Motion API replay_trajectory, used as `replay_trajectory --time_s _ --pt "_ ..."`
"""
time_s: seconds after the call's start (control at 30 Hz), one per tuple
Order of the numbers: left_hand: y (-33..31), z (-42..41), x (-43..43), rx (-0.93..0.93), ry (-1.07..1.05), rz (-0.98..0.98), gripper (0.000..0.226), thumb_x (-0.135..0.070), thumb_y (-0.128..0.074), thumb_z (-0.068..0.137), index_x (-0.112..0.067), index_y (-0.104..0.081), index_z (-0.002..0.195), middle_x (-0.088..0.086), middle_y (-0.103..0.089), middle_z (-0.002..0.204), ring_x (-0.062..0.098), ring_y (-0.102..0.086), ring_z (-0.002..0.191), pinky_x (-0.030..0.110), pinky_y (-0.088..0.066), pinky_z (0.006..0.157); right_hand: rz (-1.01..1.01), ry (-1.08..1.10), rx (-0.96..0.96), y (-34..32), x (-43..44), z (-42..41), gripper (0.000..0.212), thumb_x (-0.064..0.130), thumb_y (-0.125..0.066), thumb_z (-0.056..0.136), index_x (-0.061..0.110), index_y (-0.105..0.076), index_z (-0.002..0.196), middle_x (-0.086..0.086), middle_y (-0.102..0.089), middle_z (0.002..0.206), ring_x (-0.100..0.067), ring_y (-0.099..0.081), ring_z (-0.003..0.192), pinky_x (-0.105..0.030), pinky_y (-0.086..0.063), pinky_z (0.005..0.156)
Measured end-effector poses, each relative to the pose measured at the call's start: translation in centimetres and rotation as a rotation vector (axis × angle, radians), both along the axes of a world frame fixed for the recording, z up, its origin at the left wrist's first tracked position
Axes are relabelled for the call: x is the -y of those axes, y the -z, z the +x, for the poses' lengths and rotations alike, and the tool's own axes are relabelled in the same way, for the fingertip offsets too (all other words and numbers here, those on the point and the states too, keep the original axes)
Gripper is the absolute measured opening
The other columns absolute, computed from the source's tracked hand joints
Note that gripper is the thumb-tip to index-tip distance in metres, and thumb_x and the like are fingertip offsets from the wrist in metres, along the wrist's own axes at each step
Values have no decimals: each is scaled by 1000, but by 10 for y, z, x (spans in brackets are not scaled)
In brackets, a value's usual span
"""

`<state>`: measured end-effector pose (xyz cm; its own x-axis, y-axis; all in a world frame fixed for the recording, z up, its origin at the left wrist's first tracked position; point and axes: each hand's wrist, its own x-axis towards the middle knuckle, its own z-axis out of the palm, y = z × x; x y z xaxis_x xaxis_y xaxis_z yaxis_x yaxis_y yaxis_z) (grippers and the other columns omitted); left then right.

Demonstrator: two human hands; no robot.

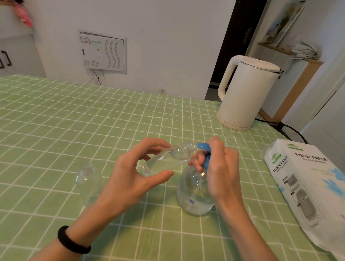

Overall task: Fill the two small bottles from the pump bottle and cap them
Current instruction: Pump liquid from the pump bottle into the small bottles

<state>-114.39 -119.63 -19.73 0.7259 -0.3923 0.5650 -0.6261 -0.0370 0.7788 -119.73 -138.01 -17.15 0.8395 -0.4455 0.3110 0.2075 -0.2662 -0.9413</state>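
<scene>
Holding the tilted small bottle (165, 160) with my left hand (132, 174), I see the thumb pressed against its near side and the fingers curled round its far side, so the hand pinches the clear body between them. The bottle leans with its base low and to the left and its bare threaded neck raised to the right. That open mouth sits just beside the tip of the blue pump head (202, 146); I cannot tell whether they touch. Some clear liquid seems to lie in the lower part of the bottle, though I cannot tell how much.

My right hand (219, 169) is wrapped on the pump head, fingers curled round its blue stem and the thumb side up over the top. Under it the pump bottle (194, 192) stands upright on the green checked tablecloth (67, 124), clear-walled, with liquid in its lower half.

A black band (70, 240) circles my left wrist. To the left of that arm, the second small bottle (87, 181) stands upright on the cloth, its neck uncapped, well apart from the pump bottle.

Further right lies a pack of tissue paper (309, 189) at the table's edge. At the far right corner stands a white kettle (248, 94), with a black cable (289, 127) trailing off to its right.
</scene>
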Motion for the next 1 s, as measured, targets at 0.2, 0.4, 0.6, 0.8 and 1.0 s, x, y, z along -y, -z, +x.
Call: replay_trajectory --time_s 0.2,0.4,0.6,0.8,1.0 --pt "-2 -2 1 3 -3 2 46 -35 -80 77 -30 -66 120 -17 -73 119 13 -70 113 33 -55 93 -47 -16 12 -4 0 0 48 35 -41 91 16 -50 48 -4 -49 46 -18 -59 55 -62 -59 81" --pt "-1 -1 1 11 -9 9 47 -36 -81 76 -27 -67 120 -15 -73 118 16 -70 111 35 -55 90 -39 8 -3 -3 0 -1 52 35 -41 95 18 -50 47 -5 -50 47 -18 -65 59 -60 -59 83" --pt "0 0 1 9 -11 8 47 -34 -81 76 -27 -67 120 -13 -72 117 18 -69 109 35 -53 87 -34 12 -5 -4 -1 -1 56 37 -40 98 18 -50 46 -3 -50 46 -15 -66 58 -57 -60 84" --pt "-1 -1 1 20 -11 14 47 -36 -81 75 -30 -66 120 -13 -71 118 18 -67 108 36 -52 85 -69 13 -3 -5 -1 -2 50 32 -40 92 13 -47 47 -5 -49 46 -18 -62 57 -56 -61 82" --pt "-1 -2 1 17 -7 22 48 -37 -80 75 -30 -66 121 -12 -71 118 18 -67 108 33 -51 84 -42 15 -6 -3 0 -1 59 44 -39 97 18 -50 46 -4 -52 48 -17 -69 63 -53 -59 82"
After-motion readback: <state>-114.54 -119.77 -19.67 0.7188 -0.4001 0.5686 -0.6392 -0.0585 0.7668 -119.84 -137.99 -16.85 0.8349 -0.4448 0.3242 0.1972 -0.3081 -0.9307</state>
